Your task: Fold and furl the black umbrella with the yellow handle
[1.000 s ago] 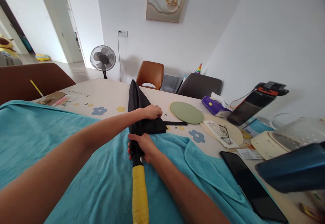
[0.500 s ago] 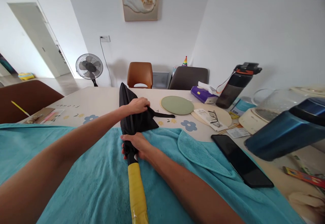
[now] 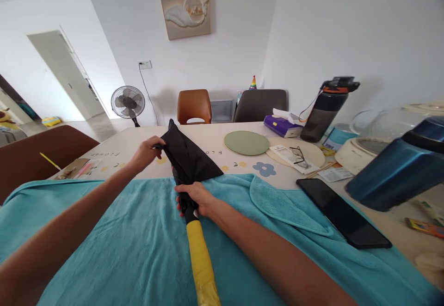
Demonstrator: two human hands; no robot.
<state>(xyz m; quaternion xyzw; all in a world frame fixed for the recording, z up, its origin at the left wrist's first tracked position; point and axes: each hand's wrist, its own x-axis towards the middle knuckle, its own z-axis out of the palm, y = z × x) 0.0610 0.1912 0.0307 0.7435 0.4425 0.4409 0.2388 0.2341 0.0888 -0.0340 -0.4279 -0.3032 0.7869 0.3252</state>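
A black folded umbrella [image 3: 194, 158] with a yellow-wrapped handle [image 3: 201, 255] points away from me over a turquoise towel [image 3: 132, 241]. Its far end reaches past the towel onto the table. My right hand [image 3: 196, 197] is closed round the gathered base of the canopy, just above the handle. To the left of the canopy, my left hand [image 3: 149, 152] pinches a piece of the black fabric and draws it out sideways. The fabric between the two hands hangs in loose folds.
On the right lie a black phone [image 3: 342, 213], glasses [image 3: 298, 156] on a paper, and a green round mat [image 3: 246, 143]. Farther right stand a blue bottle [image 3: 395, 172], a dark bottle [image 3: 326, 109] and a purple tissue pack [image 3: 282, 125]. A pencil [image 3: 50, 161] is at the left.
My left hand has moved from the right side of the canopy to its left, pulling fabric across. The strap that stuck out to the right no longer shows there. My right hand keeps its hold.
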